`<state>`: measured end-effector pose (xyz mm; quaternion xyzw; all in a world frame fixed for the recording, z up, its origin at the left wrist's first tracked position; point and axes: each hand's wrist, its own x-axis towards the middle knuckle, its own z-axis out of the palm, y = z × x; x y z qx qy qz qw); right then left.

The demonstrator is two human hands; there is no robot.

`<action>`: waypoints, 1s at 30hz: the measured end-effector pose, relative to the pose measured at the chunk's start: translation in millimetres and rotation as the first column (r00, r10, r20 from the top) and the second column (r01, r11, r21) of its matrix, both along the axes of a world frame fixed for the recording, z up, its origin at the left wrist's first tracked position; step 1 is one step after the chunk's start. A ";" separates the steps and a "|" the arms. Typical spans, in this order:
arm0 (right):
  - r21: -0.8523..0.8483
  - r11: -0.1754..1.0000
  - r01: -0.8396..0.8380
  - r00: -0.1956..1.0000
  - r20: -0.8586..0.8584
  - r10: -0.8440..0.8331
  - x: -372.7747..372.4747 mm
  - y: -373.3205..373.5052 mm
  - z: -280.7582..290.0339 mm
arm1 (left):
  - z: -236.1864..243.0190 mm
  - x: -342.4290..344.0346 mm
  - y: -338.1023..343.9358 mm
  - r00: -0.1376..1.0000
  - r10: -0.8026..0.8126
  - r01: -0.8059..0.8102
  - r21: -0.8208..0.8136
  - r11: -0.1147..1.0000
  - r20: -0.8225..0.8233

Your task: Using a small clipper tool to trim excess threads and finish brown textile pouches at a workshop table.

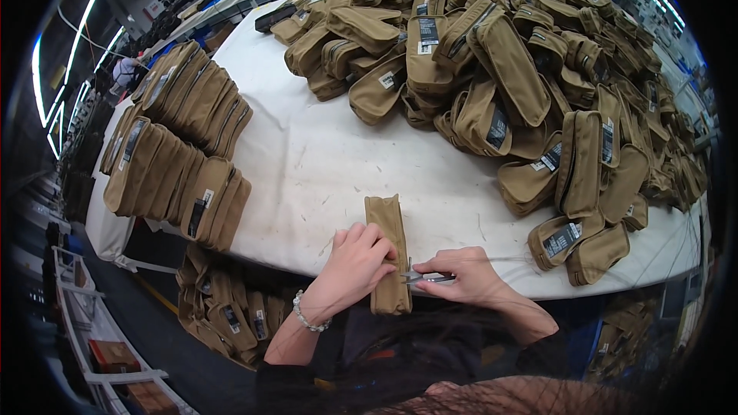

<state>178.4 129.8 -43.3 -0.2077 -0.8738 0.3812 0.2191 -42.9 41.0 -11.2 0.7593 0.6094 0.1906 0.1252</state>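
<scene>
A tan fabric pouch point(392, 298) lies upright in front of me at the near edge of the table, its narrow side facing up and its near end reaching past the edge. My left hand point(354, 263), with a beaded bracelet on its wrist, is closed on the pouch's left side, fingertips pinching near the middle. In my right hand point(464, 275) is a small pair of metal thread snips point(421, 277). Their tips touch or nearly touch the pouch's right side, close to my left fingertips. Any thread between the blades is too small to make out.
The white-covered table point(330, 154) carries a large loose heap of tan pouches point(511, 69) from far centre to right. Neat rows of pouches point(165, 169) stand at left. Below the edge, more pouches point(234, 311) lie at lower left. A metal-framed rack point(123, 376) stands beyond them.
</scene>
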 end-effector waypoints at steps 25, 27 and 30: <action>0.277 0.952 -0.127 0.988 -0.052 0.147 -18.7 46.0 -7.3 | -14.0 6.7 12.8 0.997 -0.007 0.002 0.061 0.998 0.078; 0.292 0.948 -0.125 0.988 -0.048 0.145 -18.9 46.2 -8.1 | -14.2 6.8 13.3 0.997 -0.012 0.007 0.059 0.998 0.077; 0.304 0.944 -0.132 0.987 -0.051 0.154 -18.6 47.1 -10.6 | -14.9 7.0 13.7 0.996 -0.002 -0.003 0.056 0.998 0.085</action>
